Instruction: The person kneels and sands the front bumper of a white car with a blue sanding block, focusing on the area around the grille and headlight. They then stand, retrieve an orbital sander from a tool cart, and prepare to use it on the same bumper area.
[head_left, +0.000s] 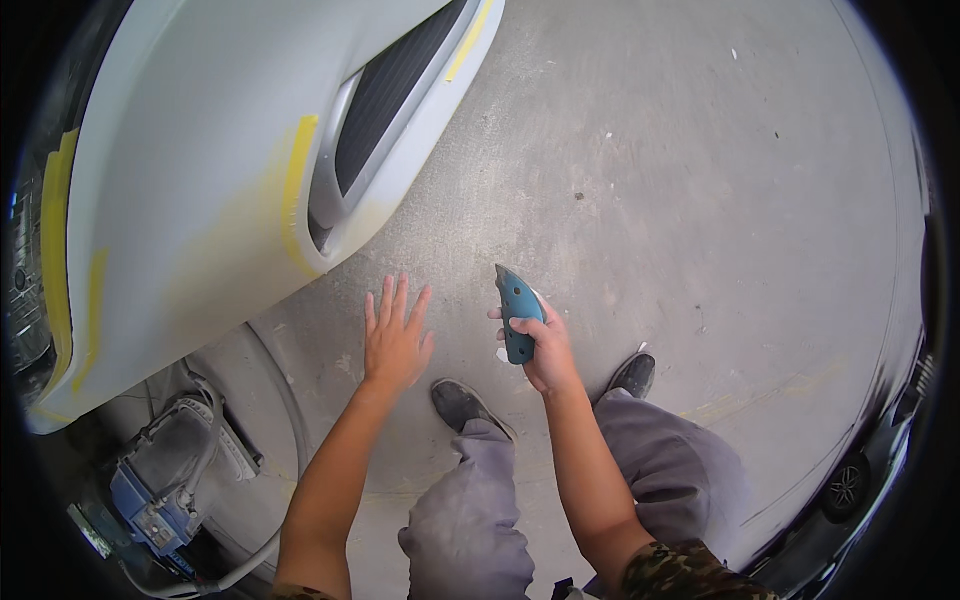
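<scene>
My right hand (549, 350) is closed around a teal hand sanding block (521, 302), thumb across its face. The block is slim and curved, with small round holes and a dark pointed upper end. My left hand (395, 340) hangs over the floor with its fingers spread and nothing in it. Nearest to it is a pale car bumper (200, 150), with a yellowish patch on its surface. Strips of yellow masking tape (298, 185) run beside a dark grille opening (388, 95) in the bumper. Neither hand touches the bumper.
At the lower left stands a blue and grey wheeled machine (150, 490), with a grey hose (290, 400) curving over the floor. A headlight (30, 290) edged with tape is at the far left. Another dark car (850, 500) stands at the lower right. My shoes (462, 403) are on the grey floor (700, 200).
</scene>
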